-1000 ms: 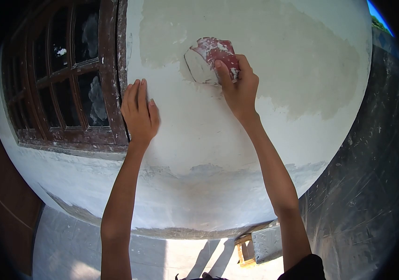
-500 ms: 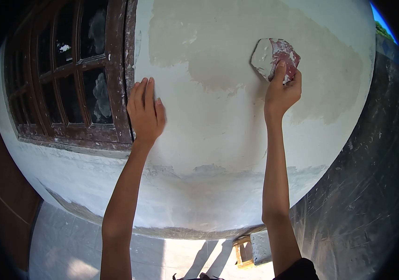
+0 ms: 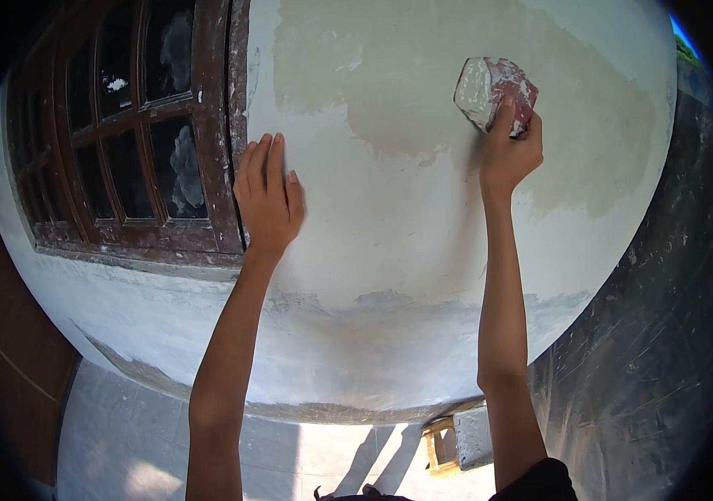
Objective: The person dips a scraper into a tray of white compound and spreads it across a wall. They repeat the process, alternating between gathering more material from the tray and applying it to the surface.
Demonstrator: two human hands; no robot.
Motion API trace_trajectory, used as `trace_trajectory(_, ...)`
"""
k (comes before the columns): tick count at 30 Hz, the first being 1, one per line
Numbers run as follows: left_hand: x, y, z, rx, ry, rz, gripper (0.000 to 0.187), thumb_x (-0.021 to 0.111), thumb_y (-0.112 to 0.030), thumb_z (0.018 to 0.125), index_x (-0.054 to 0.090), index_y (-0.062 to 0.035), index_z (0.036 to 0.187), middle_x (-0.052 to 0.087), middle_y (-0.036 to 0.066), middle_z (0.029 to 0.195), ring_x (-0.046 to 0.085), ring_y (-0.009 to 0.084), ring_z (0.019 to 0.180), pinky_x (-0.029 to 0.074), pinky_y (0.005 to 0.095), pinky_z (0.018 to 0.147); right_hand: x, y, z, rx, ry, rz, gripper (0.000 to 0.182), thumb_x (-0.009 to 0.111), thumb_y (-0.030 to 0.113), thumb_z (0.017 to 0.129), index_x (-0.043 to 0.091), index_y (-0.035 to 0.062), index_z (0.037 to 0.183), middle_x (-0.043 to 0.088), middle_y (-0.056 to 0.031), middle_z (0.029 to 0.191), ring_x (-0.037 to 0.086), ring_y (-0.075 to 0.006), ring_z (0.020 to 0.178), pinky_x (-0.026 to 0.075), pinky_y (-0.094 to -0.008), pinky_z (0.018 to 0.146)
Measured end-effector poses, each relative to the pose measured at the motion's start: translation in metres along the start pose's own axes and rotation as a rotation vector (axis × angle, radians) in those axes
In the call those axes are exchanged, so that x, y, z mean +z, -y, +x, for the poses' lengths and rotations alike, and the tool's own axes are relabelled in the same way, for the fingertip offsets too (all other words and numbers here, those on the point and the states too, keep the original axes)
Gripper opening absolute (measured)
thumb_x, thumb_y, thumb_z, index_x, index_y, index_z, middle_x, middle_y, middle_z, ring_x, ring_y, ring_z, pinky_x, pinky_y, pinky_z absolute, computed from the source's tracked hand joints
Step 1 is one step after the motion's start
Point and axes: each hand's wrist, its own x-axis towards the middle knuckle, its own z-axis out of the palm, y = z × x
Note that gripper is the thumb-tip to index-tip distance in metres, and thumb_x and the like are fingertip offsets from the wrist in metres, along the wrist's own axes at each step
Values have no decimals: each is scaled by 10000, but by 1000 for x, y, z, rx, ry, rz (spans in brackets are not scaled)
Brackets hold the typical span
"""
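My right hand grips a red block with the thumb on its near side. The block is hand-sized, smeared with white, and its pale left face is turned toward the window side. It is held up against the wall, over a wide greyish-beige patch with ragged edges. My left hand lies flat on the wall beside the window frame, fingers stretched upward.
A brown wooden window with dark panes and white specks fills the left. Below the wall, a grey and yellowish box-like object stands on the tiled floor. A dark, scratched surface runs along the right.
The red block has moved slightly up, and its pale face has turned more into view. My left hand stays flat on the wall while the view shifts a little.
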Motion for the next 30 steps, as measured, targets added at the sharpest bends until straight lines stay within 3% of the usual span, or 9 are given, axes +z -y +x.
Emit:
trace_trajectory(5, 1, 0, 2, 4, -17, -16, 506, 509, -124, 917, 505, -21, 1413, 500, 162, 1415, 427, 352, 1333, 330, 468, 1085, 0, 16, -14, 96, -179, 114, 315, 679, 264, 936, 628, -46, 954, 673, -83, 733, 546, -102, 568, 441, -270, 530)
trace_trajectory(7, 0, -1, 2, 3, -10, -4, 506, 509, -125, 918, 505, -20, 1413, 503, 162, 1413, 431, 352, 1331, 331, 470, 1084, 11, 31, -26, 112, 85, 467, 304, 692, 282, 944, 645, -18, 963, 632, -21, 744, 465, -61, 597, 398, -240, 547)
trace_trajectory(9, 0, 0, 1, 7, -15, -1, 505, 508, -128, 920, 504, -19, 1413, 503, 163, 1412, 433, 352, 1329, 331, 471, 1084, 21, 45, -41, 41, 367, 421, 287, 664, 262, 960, 613, -21, 955, 658, -67, 750, 525, -133, 600, 438, -277, 613)
trace_trajectory(12, -1, 0, 0, 8, 5, -1, 497, 489, -132, 937, 492, -2, 1416, 491, 189, 1412, 430, 376, 1326, 329, 491, 1087, 38, 32, -52, -350, 431, 78, 259, 665, 290, 956, 628, 35, 975, 648, -69, 723, 447, -227, 620, 350, -343, 832)
trace_trajectory(16, 0, 1, 1, 32, 0, 0, 487, 464, -133, 957, 480, 14, 1420, 478, 212, 1412, 424, 399, 1325, 325, 512, 1092, 19, 10, -26, -243, 368, 9, 278, 664, 285, 951, 630, 15, 1013, 637, -60, 690, 460, -211, 632, 340, -342, 858)
trace_trajectory(19, -1, -1, 2, 25, 20, 34, 486, 461, -132, 957, 479, 19, 1419, 479, 211, 1411, 423, 399, 1326, 327, 512, 1093, -15, -14, 9, -153, 27, -52, 300, 679, 257, 935, 655, -39, 891, 658, -105, 621, 540, -181, 454, 449, -320, 495)
trace_trajectory(24, 2, -1, -1, 6, -10, 35, 505, 489, -130, 929, 498, -22, 1423, 497, 165, 1422, 428, 353, 1333, 319, 466, 1089, -41, -26, 19, 28, -125, -43, 314, 659, 259, 956, 644, -49, 1011, 692, -86, 796, 577, -118, 598, 473, -277, 570)
trace_trajectory(27, 1, -1, 1, 13, -9, 37, 504, 487, -132, 932, 495, -22, 1424, 497, 165, 1422, 428, 352, 1333, 319, 463, 1089, -25, 1, -5, 64, 52, 347, 292, 636, 268, 990, 622, -22, 1020, 657, -66, 878, 541, -80, 631, 469, -249, 576)
trace_trajectory(30, 1, -1, 1, 22, -2, 48, 496, 474, -134, 946, 483, -3, 1425, 483, 186, 1424, 426, 373, 1329, 321, 483, 1090, 2, 19, -35, -62, 371, 335, 271, 655, 265, 980, 612, -2, 998, 657, -30, 720, 462, -59, 585, 397, -254, 543)
